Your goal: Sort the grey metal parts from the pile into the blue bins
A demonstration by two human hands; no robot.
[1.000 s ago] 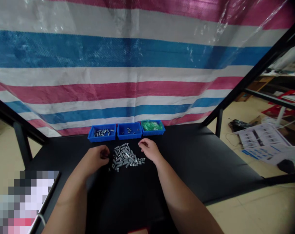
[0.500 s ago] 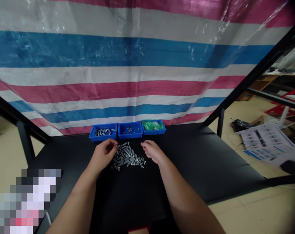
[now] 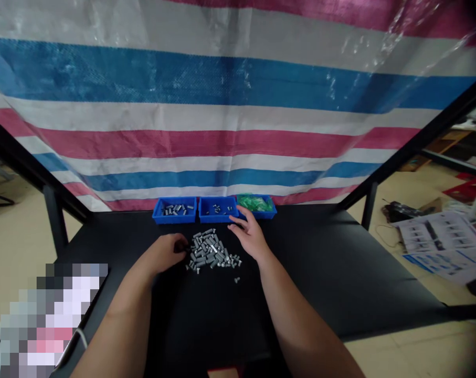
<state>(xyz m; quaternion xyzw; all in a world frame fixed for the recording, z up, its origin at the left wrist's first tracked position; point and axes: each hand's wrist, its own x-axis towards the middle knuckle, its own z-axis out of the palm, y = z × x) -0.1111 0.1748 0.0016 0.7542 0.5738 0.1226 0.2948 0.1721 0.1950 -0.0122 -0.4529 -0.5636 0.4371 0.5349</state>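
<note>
A pile of grey metal cylinders and small screws (image 3: 210, 251) lies on the black table (image 3: 206, 325). At the pile's left edge is my left hand (image 3: 167, 253), fingers curled together; whatever they may hold is hidden. My right hand (image 3: 252, 236) is open, with fingers spread, by the front right corner of the middle blue bin (image 3: 218, 217). A few small screws lie in that bin. The left blue bin (image 3: 175, 217) contains several metal cylinders. Green plastic packets (image 3: 253, 202) fill the right blue bin (image 3: 270, 214). One loose screw (image 3: 236, 280) lies in front of the pile.
Behind the bins hangs a striped plastic sheet (image 3: 206, 144), between black frame bars (image 3: 369, 205). A pixelated flat object (image 3: 56, 320) with a cable is at the table's left. Printed sheets (image 3: 438, 236) lie off to the right, beyond the table.
My right hand has opened from a pinch and moved toward the middle bin. My left hand stays curled, slightly lower beside the pile. A single screw now lies apart in front.
</note>
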